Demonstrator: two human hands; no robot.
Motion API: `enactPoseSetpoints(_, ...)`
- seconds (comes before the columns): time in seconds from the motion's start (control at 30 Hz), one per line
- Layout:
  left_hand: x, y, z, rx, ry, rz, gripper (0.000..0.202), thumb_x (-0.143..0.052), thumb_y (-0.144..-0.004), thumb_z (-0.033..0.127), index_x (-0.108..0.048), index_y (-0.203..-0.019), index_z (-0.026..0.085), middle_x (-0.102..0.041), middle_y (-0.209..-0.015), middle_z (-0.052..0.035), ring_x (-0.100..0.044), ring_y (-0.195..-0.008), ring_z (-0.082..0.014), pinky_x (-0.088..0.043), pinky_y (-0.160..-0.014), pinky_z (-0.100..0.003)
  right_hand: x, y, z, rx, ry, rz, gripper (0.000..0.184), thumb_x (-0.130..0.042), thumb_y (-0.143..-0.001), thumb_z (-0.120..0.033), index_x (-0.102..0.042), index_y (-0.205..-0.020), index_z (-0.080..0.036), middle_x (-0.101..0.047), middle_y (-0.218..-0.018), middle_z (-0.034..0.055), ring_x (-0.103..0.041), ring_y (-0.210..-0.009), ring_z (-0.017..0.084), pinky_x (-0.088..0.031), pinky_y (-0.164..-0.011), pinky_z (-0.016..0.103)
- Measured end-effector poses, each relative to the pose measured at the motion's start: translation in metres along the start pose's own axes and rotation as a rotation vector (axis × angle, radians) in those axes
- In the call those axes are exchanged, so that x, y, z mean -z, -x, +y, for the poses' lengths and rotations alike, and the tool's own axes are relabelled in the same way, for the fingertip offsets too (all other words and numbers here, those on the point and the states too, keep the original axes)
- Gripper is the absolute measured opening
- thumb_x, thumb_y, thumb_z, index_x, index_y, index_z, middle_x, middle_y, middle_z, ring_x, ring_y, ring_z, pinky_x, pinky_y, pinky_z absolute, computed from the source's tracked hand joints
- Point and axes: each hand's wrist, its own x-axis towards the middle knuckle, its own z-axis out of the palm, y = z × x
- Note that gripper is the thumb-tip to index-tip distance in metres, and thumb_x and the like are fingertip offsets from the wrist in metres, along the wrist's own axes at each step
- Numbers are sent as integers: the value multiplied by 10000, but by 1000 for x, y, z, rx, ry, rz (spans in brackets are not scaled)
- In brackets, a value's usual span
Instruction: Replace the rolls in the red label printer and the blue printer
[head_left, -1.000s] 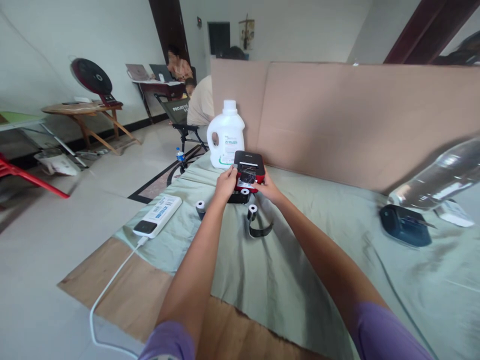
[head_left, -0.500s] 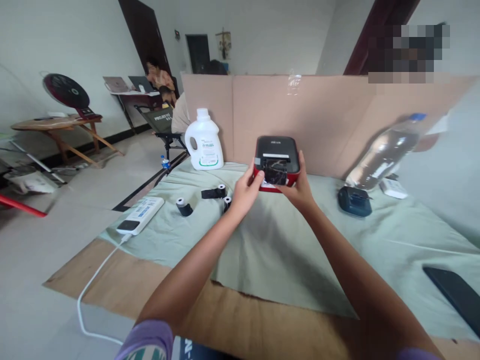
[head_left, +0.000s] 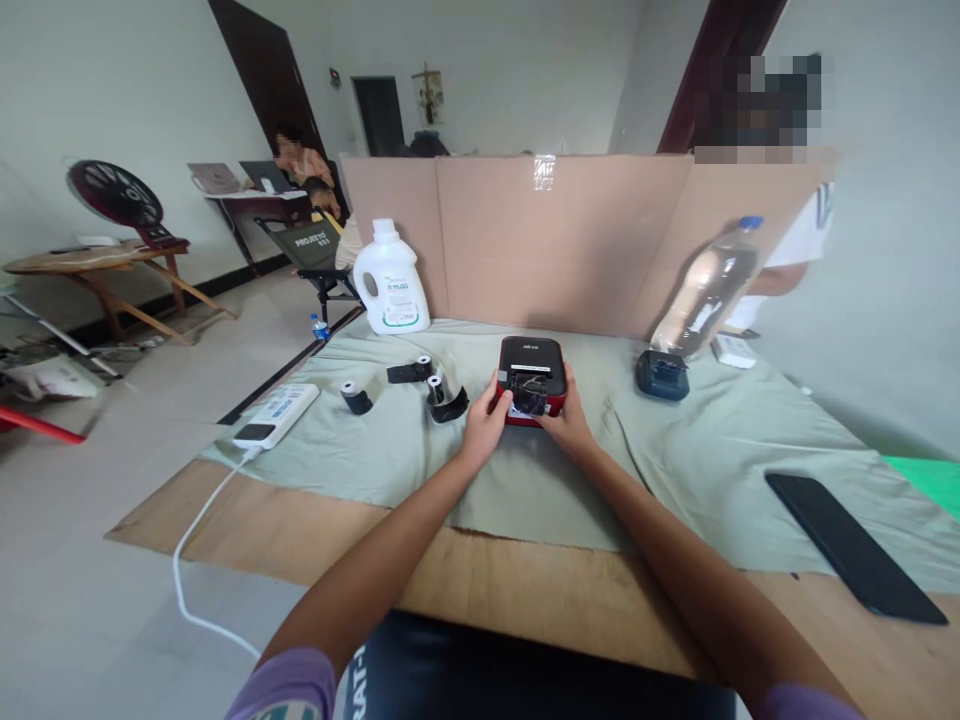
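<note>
Between my hands is a small black-and-red label printer (head_left: 531, 352), low at the middle of the cloth. Black, marbled-looking label material (head_left: 529, 394) shows at its front. My left hand (head_left: 486, 425) grips the printer's left side, thumb at the front corner. Along the right side my right hand (head_left: 568, 420) is wrapped, its fingers partly hidden. Whether the printer's base rests fully on the cloth I cannot tell. To the left are small label rolls: one standing (head_left: 355, 398), one lying with its dark strip out (head_left: 411, 371), and one with a curled strip (head_left: 445, 402) nearest my left hand.
A white jug (head_left: 391, 280) and a cardboard panel (head_left: 555, 250) stand at the back. Right are a large clear bottle (head_left: 709, 290), a small dark device (head_left: 662, 375) and a black phone-like slab (head_left: 855, 545). A power strip (head_left: 277, 415) lies left. A person (head_left: 795, 235) stands behind the panel.
My hands have lowered the label printer toward the cloth, holding it throughout. The camera view has shifted, and the curled label roll beside my left hand shows more fully.
</note>
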Motion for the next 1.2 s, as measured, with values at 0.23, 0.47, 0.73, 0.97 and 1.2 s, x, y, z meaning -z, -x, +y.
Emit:
enactPoseSetpoints(0.23,1,-1,-5,10,-7,-12,539,-564,-932,438,-564,-1422,212,-556,-1471,-61,-495,-1391,-241,-352,-1197,-375,-2,4,-3,-52,-35,27,1084,-819,-666,-408,-255,-1559,-168,-525,-1437,193,-546,-1252,360,-431,-1087,541)
enactPoseSetpoints(0.47,2,3,-4,9,-37,4,536,-562,-935,450,-574,-1412,207,-583,-1445,-67,-517,-1371,-251,-355,-1196,-377,-1,5,-2,-43,-31,29,1106,-830,-656,-409,-248,-1563,-158,-525,-1441,203,-546,-1263,369,-441,-1077,535)
enactPoseSetpoints(0.73,3,3,-7,7,-68,0,544,-555,-940,475,-561,-1427,233,-595,-1433,-50,-533,-1356,-250,-374,-1185,-377,-3,6,5,-33,27,42,1092,-796,-688,-407,-218,-1585,-176,-522,-1453,187,-533,-1283,367,-439,-1084,535)
enactPoseSetpoints(0.97,4,5,-8,-33,-113,20,572,-536,-949,497,-541,-1448,219,-625,-1396,-69,-570,-1313,-258,-398,-1165,-381,-4,6,11,-31,39,24,1115,-775,-698,-422,-163,-1595,-169,-523,-1441,190,-531,-1274,371,-426,-1081,565)
enactPoseSetpoints(1.2,7,2,-9,-46,-133,2,559,-539,-947,483,-542,-1450,240,-589,-1438,-57,-565,-1321,-264,-414,-1156,-372,-4,8,14,-58,86,28,1143,-758,-709,-408,-89,-1608,-183,-600,-1295,175,-584,-1156,375,-487,-990,572)
